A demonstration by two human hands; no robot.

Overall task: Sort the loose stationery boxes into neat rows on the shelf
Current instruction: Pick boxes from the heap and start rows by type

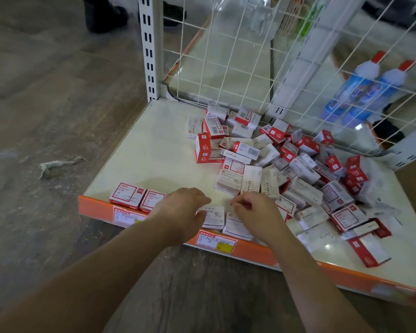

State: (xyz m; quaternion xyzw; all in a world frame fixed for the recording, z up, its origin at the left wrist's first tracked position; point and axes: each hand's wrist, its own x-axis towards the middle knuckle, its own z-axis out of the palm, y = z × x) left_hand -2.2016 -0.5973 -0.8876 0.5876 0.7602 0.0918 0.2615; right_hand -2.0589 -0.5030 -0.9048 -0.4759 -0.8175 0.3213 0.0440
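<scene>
With both hands, left [181,207] and right [251,213], loosely curled, empty, small white cardboard boxes [237,227] beneath them were best squared against the cream shelf's [139,159] orange edge.

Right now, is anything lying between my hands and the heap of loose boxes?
Nothing visible. Bare shelf lies between the left hand and the heap of loose boxes. The right hand is at the heap's near edge. Both hands hover over the front row of boxes along the orange lip.
</scene>
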